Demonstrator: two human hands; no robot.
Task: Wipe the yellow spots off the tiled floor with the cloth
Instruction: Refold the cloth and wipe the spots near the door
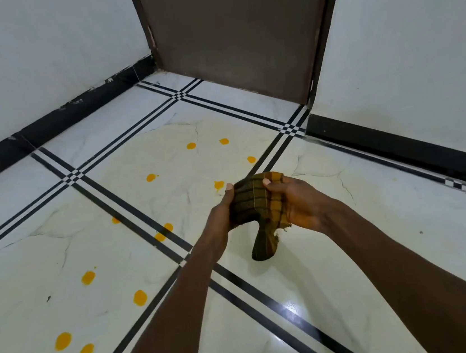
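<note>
A bunched brown and yellow checked cloth (pixel 254 203) hangs in the air above the white tiled floor (pixel 310 269). My left hand (pixel 221 211) grips its left side with the thumb on top. My right hand (pixel 296 202) grips its right side, thumb over the upper edge. A loose tail of the cloth dangles below both hands. Several yellow spots lie on the tiles: some ahead of the hands (pixel 191 145), one just left of the cloth (pixel 218 184), two on a dark tile line (pixel 164 232), and more at the lower left (pixel 63 341).
A brown door (pixel 237 29) stands in the far corner between two white walls. Black skirting (pixel 71 111) runs along the left wall and along the right wall (pixel 398 147). Dark double lines cross the floor between tiles.
</note>
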